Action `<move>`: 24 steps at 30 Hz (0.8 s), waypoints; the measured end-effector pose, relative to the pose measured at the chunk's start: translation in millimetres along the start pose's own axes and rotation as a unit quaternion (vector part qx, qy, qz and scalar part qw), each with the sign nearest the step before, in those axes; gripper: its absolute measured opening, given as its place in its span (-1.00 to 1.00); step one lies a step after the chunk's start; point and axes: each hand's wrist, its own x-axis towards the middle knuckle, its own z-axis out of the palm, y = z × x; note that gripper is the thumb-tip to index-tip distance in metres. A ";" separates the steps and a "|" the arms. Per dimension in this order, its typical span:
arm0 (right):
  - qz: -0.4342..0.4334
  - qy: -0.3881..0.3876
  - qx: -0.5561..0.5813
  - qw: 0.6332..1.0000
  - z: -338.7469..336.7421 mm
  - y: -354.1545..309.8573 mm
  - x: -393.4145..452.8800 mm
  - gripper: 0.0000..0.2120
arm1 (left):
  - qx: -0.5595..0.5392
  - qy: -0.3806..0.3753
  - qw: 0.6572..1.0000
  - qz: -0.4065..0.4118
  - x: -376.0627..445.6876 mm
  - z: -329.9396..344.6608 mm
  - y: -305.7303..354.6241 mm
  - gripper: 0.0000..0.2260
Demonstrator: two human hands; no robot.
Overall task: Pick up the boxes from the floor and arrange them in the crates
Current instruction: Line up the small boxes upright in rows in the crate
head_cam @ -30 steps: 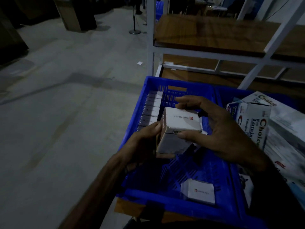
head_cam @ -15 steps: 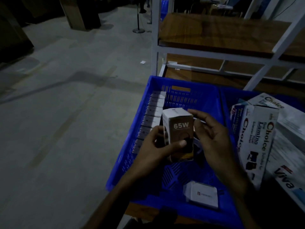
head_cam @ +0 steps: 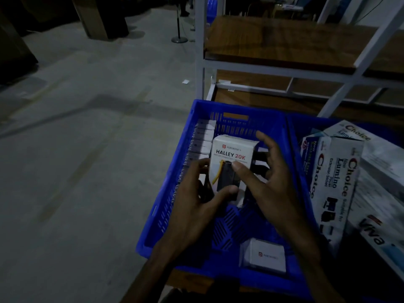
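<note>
From my remote seat this reads as a dim warehouse or stockroom. I see a wide bare grey concrete floor running back into shadow, and a white metal-framed rack with brown wooden shelves standing on it. In front sit perforated blue plastic crates holding retail stock: a row of small white cartons lined along one wall, and tall white "Choice" extension-socket boxes packed in the neighbouring crate. Far back I make out a black post on a round base and a pale brown counter-like block.
</note>
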 end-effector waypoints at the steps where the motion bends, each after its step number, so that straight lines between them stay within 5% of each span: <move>1: -0.003 -0.015 0.004 1.000 -2.3 0.4 0.2 -0.30 | -0.005 -0.008 1.000 0.000 0.5 -6.3 -0.8 -0.54; 10: 0.023 -0.216 -0.018 0.976 9.2 10.9 -14.4 -0.41 | -0.055 -0.143 0.985 -0.081 13.4 -72.9 6.8 -0.38; 16: 0.046 -0.288 -0.103 0.951 21.3 21.8 -15.3 -0.39 | 0.195 -0.271 0.943 -0.008 23.0 -101.3 11.1 -0.52; 24: 0.086 -0.293 -0.104 0.947 33.1 41.8 -27.2 -0.35 | 0.408 -0.345 0.845 0.030 33.2 -102.7 0.9 -0.41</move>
